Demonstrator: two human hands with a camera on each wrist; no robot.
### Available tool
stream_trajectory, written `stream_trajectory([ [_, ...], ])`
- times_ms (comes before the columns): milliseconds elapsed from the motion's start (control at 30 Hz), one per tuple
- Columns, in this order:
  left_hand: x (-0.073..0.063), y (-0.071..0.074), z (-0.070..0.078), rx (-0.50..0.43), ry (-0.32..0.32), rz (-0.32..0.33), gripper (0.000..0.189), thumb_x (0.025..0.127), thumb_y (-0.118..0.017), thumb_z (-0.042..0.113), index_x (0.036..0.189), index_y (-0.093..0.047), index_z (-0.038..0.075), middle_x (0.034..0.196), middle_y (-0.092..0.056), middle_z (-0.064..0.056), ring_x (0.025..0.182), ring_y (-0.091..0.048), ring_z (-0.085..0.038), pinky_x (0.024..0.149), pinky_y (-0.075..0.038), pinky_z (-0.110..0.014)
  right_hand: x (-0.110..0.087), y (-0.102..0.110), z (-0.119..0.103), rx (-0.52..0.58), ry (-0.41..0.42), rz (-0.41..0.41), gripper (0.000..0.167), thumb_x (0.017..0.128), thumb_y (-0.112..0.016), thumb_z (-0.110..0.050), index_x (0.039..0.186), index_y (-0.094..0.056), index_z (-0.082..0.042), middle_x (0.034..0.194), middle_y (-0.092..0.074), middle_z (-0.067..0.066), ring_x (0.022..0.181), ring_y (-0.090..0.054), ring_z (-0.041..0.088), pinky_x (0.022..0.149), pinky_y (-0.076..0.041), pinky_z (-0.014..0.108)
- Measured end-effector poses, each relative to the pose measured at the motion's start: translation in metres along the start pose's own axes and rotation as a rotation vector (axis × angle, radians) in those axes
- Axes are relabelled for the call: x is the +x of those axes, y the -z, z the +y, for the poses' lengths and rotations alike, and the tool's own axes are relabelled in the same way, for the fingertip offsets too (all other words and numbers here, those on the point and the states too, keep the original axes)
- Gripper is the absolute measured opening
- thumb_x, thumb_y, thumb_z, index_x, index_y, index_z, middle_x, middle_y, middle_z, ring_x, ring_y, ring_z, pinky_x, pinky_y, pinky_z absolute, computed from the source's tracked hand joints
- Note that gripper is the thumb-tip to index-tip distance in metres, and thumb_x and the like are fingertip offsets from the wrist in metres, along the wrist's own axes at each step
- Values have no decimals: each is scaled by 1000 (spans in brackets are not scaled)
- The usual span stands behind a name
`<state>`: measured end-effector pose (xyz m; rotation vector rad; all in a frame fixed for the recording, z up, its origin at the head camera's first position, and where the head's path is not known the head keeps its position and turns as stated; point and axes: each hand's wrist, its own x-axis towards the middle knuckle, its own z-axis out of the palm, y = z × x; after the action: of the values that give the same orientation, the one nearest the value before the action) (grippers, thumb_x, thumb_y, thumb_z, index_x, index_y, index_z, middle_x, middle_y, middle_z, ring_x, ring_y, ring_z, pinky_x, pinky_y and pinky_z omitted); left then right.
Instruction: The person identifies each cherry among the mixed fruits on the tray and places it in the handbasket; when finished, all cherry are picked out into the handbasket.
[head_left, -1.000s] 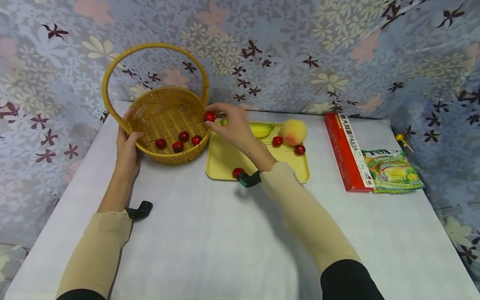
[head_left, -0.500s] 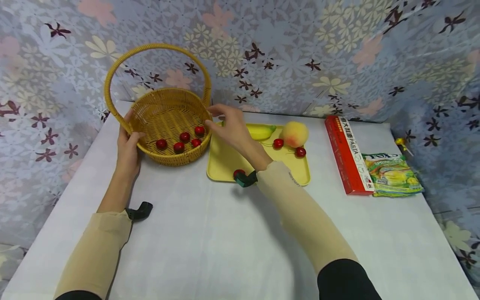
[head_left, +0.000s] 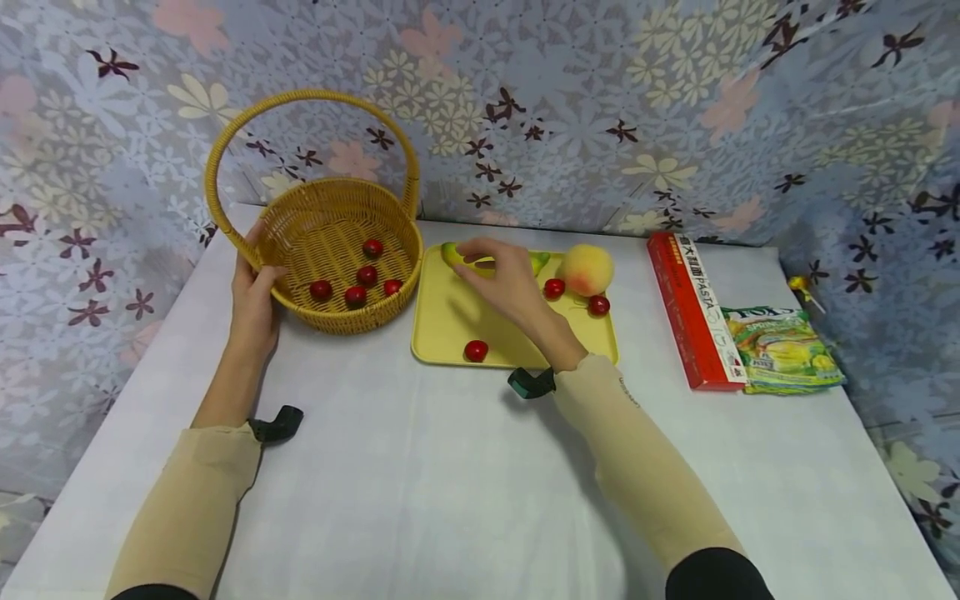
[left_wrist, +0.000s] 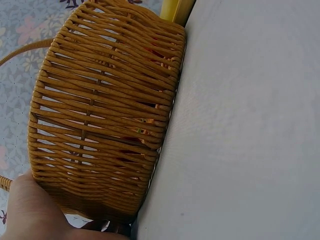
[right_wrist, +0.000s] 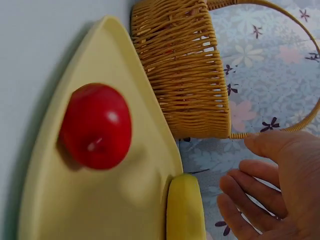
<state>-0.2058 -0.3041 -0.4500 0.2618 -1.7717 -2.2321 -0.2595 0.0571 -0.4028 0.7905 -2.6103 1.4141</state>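
Observation:
My left hand [head_left: 253, 296] grips the left side of the yellow wicker basket [head_left: 352, 323], thumb over its rim. Several red cherries [head_left: 321, 290] lie inside the basket. Above the yellow tray [head_left: 442, 337] hovers my right hand [head_left: 506, 279], fingers loosely bent and holding nothing. Beneath it a banana [head_left: 539, 262], partly hidden by the hand, lies along the tray's back. One cherry [head_left: 476, 351] sits at the tray's front edge, large in the right wrist view. Two more, a cherry [head_left: 554, 289] and another cherry [head_left: 598, 306], are beside the peach [head_left: 588, 269].
To the right of the tray lies a red and white pasta box [head_left: 697, 312], with a green packet [head_left: 782, 348] against it. A white cloth [head_left: 390, 483] covers the table. Flowered fabric [head_left: 562, 108] hangs behind, and the basket's tall handle [head_left: 315, 93] arches upward.
My right hand let a cherry drop into the basket, then drew back rightward over the tray. That cherry now lies farther back in the basket. My left hand has stayed on the basket.

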Motion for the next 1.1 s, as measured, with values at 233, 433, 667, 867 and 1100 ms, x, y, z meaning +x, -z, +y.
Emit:
stream_trajectory([
  [233,-3,-1,-5,-11,6,-7,73,98,-47,5,164,-37,35,174,-24,3,160,-22,-19,130,-20,-33,-27,4,10,79,-38,-93,35,97,-77,-20,125,-73,0,126,-73,19,116,-71,29,105,-56,45],
  [433,-4,-1,-5,-9,2,-9,72,98,-47,5,163,-37,35,174,-24,3,160,-21,-19,131,-19,-34,-48,0,14,91,-32,-158,40,95,-79,-25,127,-72,-1,126,-74,16,118,-69,27,107,-54,45],
  [667,0,0,-3,-3,-7,-6,72,99,-46,4,164,-36,34,174,-24,1,160,-22,-20,130,-20,-32,-62,-5,17,86,-37,-158,42,93,-82,-28,127,-74,-5,126,-75,11,117,-71,26,106,-55,43],
  [867,1,0,-3,-5,-4,-8,72,99,-46,4,164,-36,35,174,-23,2,160,-22,-20,130,-20,-33,-68,-4,27,53,-34,-164,41,90,-84,-32,126,-76,-12,127,-76,1,120,-70,17,108,-53,38],
  [1100,1,2,-1,-2,-18,-25,72,100,-47,5,164,-36,36,174,-23,2,160,-23,-22,131,-22,-36,-72,-2,37,83,-18,-210,47,86,-88,-36,128,-76,-18,130,-74,-6,126,-64,10,114,-47,35],
])
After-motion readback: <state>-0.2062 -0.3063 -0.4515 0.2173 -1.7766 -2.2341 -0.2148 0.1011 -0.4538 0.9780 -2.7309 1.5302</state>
